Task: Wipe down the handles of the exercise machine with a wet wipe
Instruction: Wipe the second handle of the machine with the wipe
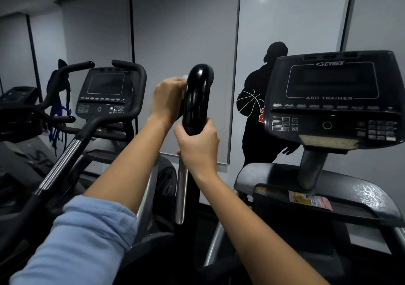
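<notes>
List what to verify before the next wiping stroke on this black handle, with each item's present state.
1. Right hand steadies the handle with a full grip: ok.
2. Left hand holds the wet wipe against the handle's upper left side: ok.
3. Wipe still wet: cannot tell.
4. Handle top and right side already wiped: cannot tell.
5. Section under the right hand wiped: cannot tell, covered.
</notes>
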The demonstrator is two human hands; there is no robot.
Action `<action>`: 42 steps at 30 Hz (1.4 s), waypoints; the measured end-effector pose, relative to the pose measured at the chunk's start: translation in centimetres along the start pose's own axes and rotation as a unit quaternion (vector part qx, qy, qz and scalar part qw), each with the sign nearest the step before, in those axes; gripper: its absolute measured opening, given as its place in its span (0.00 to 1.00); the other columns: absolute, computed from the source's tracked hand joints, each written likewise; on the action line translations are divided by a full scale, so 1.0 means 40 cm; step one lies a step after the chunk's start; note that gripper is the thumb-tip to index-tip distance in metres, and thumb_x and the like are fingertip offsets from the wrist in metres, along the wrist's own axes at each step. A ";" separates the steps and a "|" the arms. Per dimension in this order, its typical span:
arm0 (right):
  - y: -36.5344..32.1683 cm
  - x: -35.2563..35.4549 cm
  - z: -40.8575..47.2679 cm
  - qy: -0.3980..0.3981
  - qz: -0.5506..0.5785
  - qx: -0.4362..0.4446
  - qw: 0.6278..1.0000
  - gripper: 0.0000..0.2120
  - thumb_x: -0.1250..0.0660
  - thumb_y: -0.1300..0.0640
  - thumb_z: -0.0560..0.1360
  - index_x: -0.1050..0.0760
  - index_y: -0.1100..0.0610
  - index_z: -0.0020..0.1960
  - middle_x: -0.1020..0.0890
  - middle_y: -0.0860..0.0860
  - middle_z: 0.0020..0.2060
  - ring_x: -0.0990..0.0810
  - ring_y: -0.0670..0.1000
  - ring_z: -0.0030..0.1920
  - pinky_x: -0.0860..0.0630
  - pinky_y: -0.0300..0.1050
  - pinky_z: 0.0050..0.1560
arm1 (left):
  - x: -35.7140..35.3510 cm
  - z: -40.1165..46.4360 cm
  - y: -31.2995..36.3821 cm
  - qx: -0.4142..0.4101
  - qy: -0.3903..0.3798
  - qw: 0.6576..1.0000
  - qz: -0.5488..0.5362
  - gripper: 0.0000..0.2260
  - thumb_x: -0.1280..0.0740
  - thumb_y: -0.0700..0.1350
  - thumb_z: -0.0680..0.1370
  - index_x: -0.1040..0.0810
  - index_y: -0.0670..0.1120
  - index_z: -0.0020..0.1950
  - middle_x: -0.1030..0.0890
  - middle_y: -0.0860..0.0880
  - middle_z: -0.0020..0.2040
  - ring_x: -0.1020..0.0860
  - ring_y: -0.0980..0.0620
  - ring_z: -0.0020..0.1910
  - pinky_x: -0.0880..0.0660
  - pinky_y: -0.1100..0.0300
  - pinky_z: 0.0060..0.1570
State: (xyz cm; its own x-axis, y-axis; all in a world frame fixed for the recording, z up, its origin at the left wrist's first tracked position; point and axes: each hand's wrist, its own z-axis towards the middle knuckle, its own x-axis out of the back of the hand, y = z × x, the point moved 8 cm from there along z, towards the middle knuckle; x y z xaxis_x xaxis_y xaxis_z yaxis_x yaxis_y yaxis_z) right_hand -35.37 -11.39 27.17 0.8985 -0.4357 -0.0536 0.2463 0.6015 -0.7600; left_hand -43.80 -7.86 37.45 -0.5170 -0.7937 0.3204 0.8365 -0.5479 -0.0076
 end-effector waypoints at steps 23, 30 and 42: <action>0.008 -0.004 0.003 0.001 -0.004 0.001 1.000 0.10 0.31 0.53 0.68 0.30 0.56 0.41 0.26 0.45 0.29 0.22 0.52 0.32 0.19 0.55 0.33 | -0.063 -0.056 0.005 -0.046 -0.073 0.993 0.082 0.10 0.43 0.38 0.79 0.32 0.42 0.37 0.30 0.47 0.37 0.30 0.52 0.34 0.31 0.64 0.36; 0.005 -0.004 0.004 0.009 -0.006 0.011 1.000 0.11 0.30 0.51 0.68 0.29 0.56 0.43 0.25 0.47 0.30 0.21 0.54 0.33 0.20 0.55 0.32 | -0.112 -0.172 -0.121 -0.014 -0.099 0.992 0.079 0.11 0.30 0.33 0.71 0.19 0.43 0.51 0.19 0.48 0.52 0.24 0.44 0.45 0.23 0.53 0.36; 0.006 -0.004 0.004 0.001 -0.004 0.011 1.000 0.10 0.31 0.53 0.68 0.32 0.54 0.39 0.27 0.45 0.28 0.24 0.52 0.30 0.20 0.55 0.32 | -0.105 -0.058 -0.082 -0.008 -0.105 0.988 0.113 0.06 0.35 0.29 0.73 0.23 0.35 0.49 0.20 0.37 0.44 0.23 0.37 0.41 0.26 0.49 0.36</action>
State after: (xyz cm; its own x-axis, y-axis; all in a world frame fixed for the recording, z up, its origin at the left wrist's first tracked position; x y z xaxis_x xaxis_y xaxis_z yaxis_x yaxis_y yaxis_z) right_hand -35.39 -11.07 27.08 0.8961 -0.4411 -0.0490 0.2606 0.6123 -0.7465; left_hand -44.80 -3.35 33.92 -0.2659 -0.8248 0.4990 0.9225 -0.3679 -0.1166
